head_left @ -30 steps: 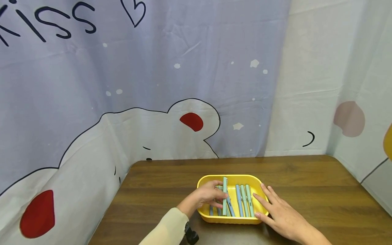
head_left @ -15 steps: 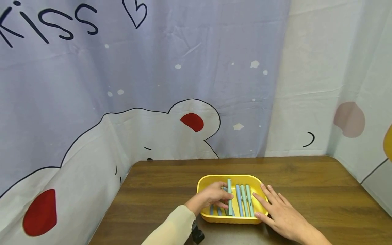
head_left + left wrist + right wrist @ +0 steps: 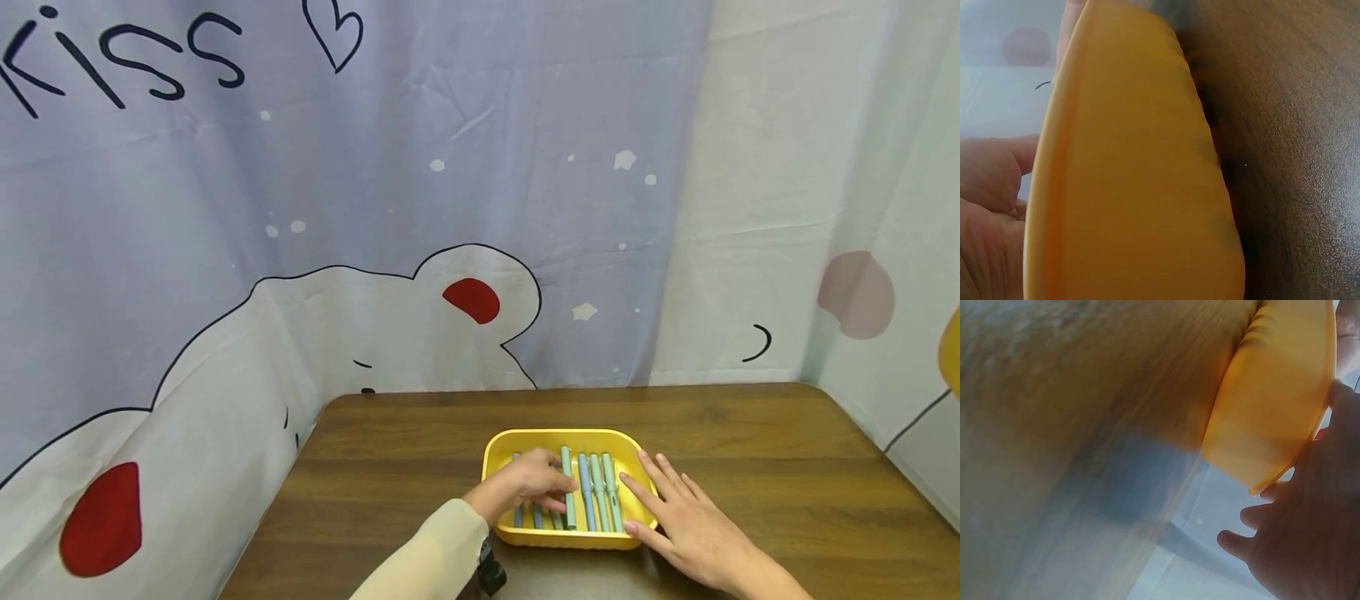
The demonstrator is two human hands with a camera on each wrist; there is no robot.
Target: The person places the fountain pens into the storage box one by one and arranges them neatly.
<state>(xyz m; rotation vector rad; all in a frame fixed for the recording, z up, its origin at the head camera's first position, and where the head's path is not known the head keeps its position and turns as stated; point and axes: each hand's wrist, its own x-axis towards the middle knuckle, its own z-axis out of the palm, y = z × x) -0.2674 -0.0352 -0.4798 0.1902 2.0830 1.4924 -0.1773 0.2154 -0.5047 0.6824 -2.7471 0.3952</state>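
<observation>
My left hand [image 3: 542,482] reaches into a yellow plastic tray [image 3: 562,540] and pinches a light green pen [image 3: 569,500] between thumb and fingers. That pen lies low, nearly parallel to the row on its right: a blue pen [image 3: 586,492] and two green pens, the outermost green pen [image 3: 612,492] closest to the right wall. Under and left of the hand, more pens, among them a blue pen [image 3: 518,517], are partly hidden. With fingers spread, my right hand [image 3: 693,525] rests against the tray's right rim. Both wrist views show mostly the tray's outer wall [image 3: 1129,150].
The tray stands on a brown wood-grain table [image 3: 405,467]. Behind and beside the table hangs a printed curtain [image 3: 480,167]. A black device [image 3: 491,571] is strapped at the left wrist, near the tray's front edge.
My left hand has moved right and lowered the green pen, bringing it beside the blue pen in the row. The right hand has stayed in place on the rim.
</observation>
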